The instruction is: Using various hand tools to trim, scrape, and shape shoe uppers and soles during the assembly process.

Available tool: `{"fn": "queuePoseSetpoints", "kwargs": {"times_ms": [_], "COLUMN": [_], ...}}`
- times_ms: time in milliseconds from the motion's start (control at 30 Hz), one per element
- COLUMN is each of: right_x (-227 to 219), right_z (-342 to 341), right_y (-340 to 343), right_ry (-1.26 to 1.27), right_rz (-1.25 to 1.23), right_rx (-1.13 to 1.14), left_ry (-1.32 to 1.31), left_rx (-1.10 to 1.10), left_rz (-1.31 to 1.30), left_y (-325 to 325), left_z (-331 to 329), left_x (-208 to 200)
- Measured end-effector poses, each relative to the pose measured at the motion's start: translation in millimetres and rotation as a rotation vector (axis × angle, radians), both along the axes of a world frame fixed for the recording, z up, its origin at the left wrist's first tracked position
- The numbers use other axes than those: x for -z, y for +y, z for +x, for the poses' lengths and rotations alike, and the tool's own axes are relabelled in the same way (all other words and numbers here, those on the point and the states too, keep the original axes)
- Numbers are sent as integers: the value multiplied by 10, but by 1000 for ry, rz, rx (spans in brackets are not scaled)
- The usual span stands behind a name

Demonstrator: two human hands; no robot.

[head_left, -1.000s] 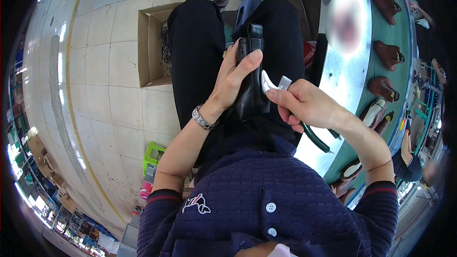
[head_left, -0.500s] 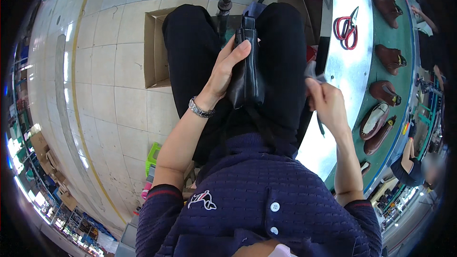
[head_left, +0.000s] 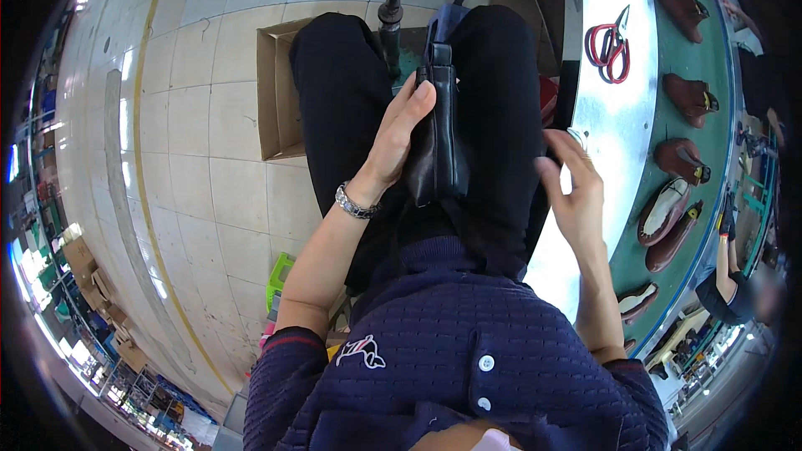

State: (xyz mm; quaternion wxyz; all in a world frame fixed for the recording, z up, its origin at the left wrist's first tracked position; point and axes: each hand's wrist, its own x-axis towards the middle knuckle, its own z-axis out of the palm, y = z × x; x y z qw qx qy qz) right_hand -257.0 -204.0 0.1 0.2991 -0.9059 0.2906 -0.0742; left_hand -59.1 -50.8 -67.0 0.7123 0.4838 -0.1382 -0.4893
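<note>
The person sits with a black leather shoe upper (head_left: 441, 138) standing on edge along the lap, between the two black-trousered thighs. The left hand (head_left: 393, 146) grasps that upper from its left side, thumb and fingers wrapped flat against the leather, a silver metal wristwatch (head_left: 355, 203) on the wrist just below. The right hand (head_left: 572, 192) hangs apart from the upper, to its right, by the near edge of the shiny metal bench (head_left: 606, 108); its fingers are half curled and pinch a small pale object at the fingertips, too small to tell what it is. Far on the bench lies a pair of red-handled scissors (head_left: 608, 42). Beyond the metal strip runs a green conveyor belt (head_left: 718, 75) carrying a row of brown leather shoes (head_left: 689, 96), spaced along it from far to near. On the tiled floor to the left of the legs stands an open brown cardboard box (head_left: 271, 92), and a dark metal post (head_left: 390, 21) rises between the knees at the far end of the upper.
</note>
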Motion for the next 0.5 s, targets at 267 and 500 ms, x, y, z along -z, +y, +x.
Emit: {"fn": "queuePoseSetpoints", "kwargs": {"times_ms": [267,500], "right_x": [-158,-28], "right_z": [586,501], "right_y": [595,624], "right_ry": [-28,-153], "right_rz": [466,422], "right_rx": [-93,-143], "left_ry": [-15,89], "left_rx": [-24,-79], "left_rz": [25,12], "left_y": [106,173], "left_z": [-88,-146], "left_x": [6,10]}}
